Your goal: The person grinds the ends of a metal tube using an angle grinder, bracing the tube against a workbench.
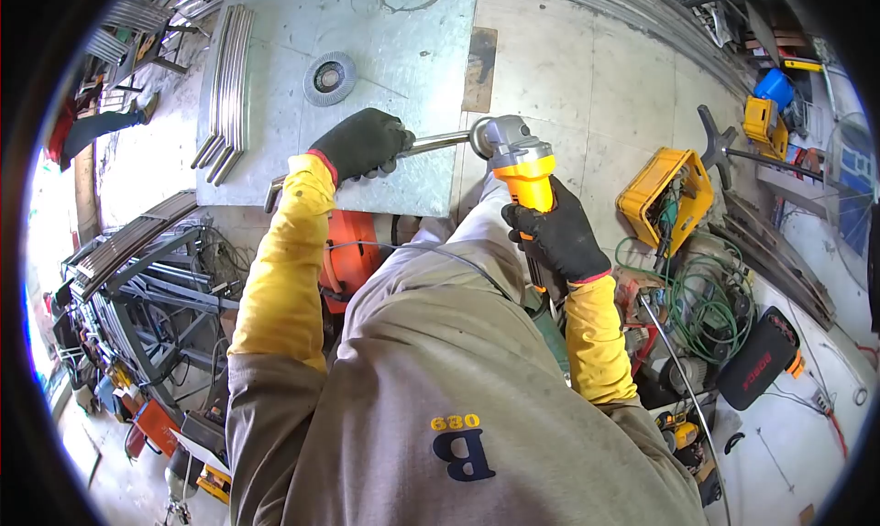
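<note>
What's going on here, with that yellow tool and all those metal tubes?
A person in black gloves steadies a metal tube with the left hand and grips a yellow-and-grey angle grinder in the right hand. The grinder's disc is right by the tube's end; I can't tell whether it's spinning. Another round disc lies on the pale work surface, with a row of similar tubes to its left.

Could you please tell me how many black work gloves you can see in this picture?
2: the left glove, closed around a metal tube, and the right glove, wrapped around the grinder. Others could be hidden elsewhere.
</note>
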Demonstrator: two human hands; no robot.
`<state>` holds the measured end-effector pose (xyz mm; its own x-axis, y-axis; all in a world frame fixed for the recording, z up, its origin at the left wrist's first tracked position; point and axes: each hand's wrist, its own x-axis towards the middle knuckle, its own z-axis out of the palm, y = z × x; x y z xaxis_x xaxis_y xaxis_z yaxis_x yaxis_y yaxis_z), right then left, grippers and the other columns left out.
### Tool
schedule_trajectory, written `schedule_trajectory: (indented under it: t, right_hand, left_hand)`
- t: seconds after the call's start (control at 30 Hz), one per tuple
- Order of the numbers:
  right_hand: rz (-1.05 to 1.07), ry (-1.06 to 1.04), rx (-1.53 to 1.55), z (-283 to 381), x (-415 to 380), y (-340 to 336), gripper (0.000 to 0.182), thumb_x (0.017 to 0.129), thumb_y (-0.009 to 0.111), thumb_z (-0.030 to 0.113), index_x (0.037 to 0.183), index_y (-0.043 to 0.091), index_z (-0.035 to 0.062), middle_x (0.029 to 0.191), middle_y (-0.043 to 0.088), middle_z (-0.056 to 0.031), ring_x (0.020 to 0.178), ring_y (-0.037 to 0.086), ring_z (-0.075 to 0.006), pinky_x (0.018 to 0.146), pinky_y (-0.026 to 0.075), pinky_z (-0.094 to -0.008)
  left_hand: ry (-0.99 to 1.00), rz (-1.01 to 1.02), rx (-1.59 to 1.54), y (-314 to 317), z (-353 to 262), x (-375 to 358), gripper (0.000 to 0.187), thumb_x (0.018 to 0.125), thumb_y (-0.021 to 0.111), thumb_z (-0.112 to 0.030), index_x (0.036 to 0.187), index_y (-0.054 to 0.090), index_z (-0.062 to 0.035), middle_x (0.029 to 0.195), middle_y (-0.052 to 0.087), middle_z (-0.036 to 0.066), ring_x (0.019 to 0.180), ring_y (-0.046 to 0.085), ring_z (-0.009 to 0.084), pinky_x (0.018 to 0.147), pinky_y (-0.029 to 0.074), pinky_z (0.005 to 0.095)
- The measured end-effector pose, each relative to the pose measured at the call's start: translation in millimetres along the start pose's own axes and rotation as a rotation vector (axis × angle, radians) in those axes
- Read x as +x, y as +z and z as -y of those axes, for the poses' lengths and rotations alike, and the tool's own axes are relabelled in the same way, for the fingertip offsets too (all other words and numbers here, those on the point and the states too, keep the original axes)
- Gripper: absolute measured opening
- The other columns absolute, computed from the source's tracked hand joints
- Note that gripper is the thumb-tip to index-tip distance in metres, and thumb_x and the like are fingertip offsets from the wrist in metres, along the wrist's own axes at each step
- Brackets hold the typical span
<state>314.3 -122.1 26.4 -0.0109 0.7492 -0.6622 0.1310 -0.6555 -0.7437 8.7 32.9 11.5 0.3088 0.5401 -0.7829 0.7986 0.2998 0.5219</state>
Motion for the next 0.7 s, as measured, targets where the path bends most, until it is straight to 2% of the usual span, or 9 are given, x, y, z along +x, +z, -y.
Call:
schedule_trajectory:
  t: [0.07, 0.13, 0.27, 0.33, 0.47, 0.53, 0.63, 0.7]
  right_hand:
    - [0.013, -0.043, -0.005, -3.8, -0.7, 2.2, 0.041, 0.092, 0.088, 0.020, 0.125, 0.070, 0.0031, 0.097, 0.074, -0.0074, 0.079, 0.070, -0.0172, 0.073, 0.058, -0.0355]
    - [0.017, -0.177, -0.126, -7.4, 0.1, 4.4, 0.042, 0.092, 0.088, 0.021, 0.125, 0.069, 0.0031, 0.095, 0.074, -0.0072, 0.078, 0.070, -0.0165, 0.073, 0.057, -0.0353]
    - [-0.032, -0.161, -0.112, -13.8, 4.3, 1.3, 0.043, 0.092, 0.088, 0.021, 0.126, 0.069, 0.0031, 0.097, 0.075, -0.0079, 0.082, 0.070, -0.0180, 0.078, 0.058, -0.0366]
    - [-0.024, -0.016, -0.044, -5.9, 1.6, -0.9, 0.045, 0.091, 0.089, 0.022, 0.126, 0.069, 0.0028, 0.099, 0.077, -0.0099, 0.087, 0.072, -0.0216, 0.083, 0.058, -0.0391]
    - [-0.012, -0.026, -0.094, -9.4, 4.0, 0.4, 0.046, 0.091, 0.089, 0.022, 0.127, 0.069, 0.0026, 0.104, 0.077, -0.0105, 0.094, 0.073, -0.0235, 0.088, 0.058, -0.0405]
    - [-0.031, -0.173, -0.201, -4.4, -0.8, 5.6, 0.047, 0.091, 0.090, 0.023, 0.127, 0.069, 0.0027, 0.106, 0.077, -0.0098, 0.096, 0.073, -0.0223, 0.090, 0.058, -0.0395]
    - [-0.044, -0.205, -0.255, -11.2, 0.3, 6.2, 0.047, 0.091, 0.090, 0.023, 0.129, 0.069, 0.0030, 0.109, 0.077, -0.0088, 0.101, 0.072, -0.0214, 0.093, 0.058, -0.0393]
    - [-0.046, -0.199, -0.173, -29.1, 6.1, 5.1, 0.047, 0.091, 0.090, 0.022, 0.129, 0.069, 0.0026, 0.109, 0.077, -0.0084, 0.098, 0.073, -0.0208, 0.090, 0.058, -0.0386]
  left_hand:
    - [0.013, 0.013, -0.027, -2.0, -1.5, 0.6, 0.037, 0.106, 0.062, -0.036, 0.090, 0.072, -0.0037, 0.069, 0.068, 0.006, 0.052, 0.059, 0.0166, 0.048, 0.047, 0.0382]
    - [0.005, 0.028, -0.036, -3.1, -4.1, 1.4, 0.036, 0.105, 0.062, -0.035, 0.090, 0.072, -0.0038, 0.069, 0.067, 0.006, 0.051, 0.058, 0.0164, 0.048, 0.046, 0.0379]
    - [-0.057, 0.084, -0.120, -3.5, 1.5, 6.5, 0.035, 0.104, 0.062, -0.036, 0.090, 0.072, -0.0050, 0.069, 0.066, 0.004, 0.051, 0.055, 0.0144, 0.047, 0.044, 0.0361]
    - [-0.057, 0.077, -0.126, -5.6, 0.4, 2.9, 0.035, 0.104, 0.062, -0.036, 0.091, 0.073, -0.0057, 0.069, 0.065, 0.004, 0.051, 0.055, 0.0138, 0.047, 0.044, 0.0357]
    - [-0.064, 0.111, -0.141, -9.9, 2.0, 6.6, 0.035, 0.103, 0.062, -0.038, 0.093, 0.075, -0.0065, 0.070, 0.066, 0.003, 0.052, 0.055, 0.0135, 0.047, 0.044, 0.0349]
    - [-0.059, 0.122, -0.137, -11.2, 4.6, 8.0, 0.036, 0.103, 0.062, -0.039, 0.094, 0.075, -0.0067, 0.071, 0.066, 0.003, 0.052, 0.055, 0.0135, 0.047, 0.044, 0.0348]
    - [-0.045, 0.129, -0.113, -12.8, 5.6, 14.6, 0.036, 0.102, 0.061, -0.040, 0.094, 0.076, -0.0076, 0.071, 0.066, 0.003, 0.051, 0.055, 0.0136, 0.047, 0.045, 0.0348]
    - [-0.042, 0.122, -0.096, -11.8, 9.4, 14.9, 0.036, 0.102, 0.061, -0.040, 0.094, 0.076, -0.0082, 0.071, 0.066, 0.002, 0.051, 0.055, 0.0137, 0.047, 0.045, 0.0348]
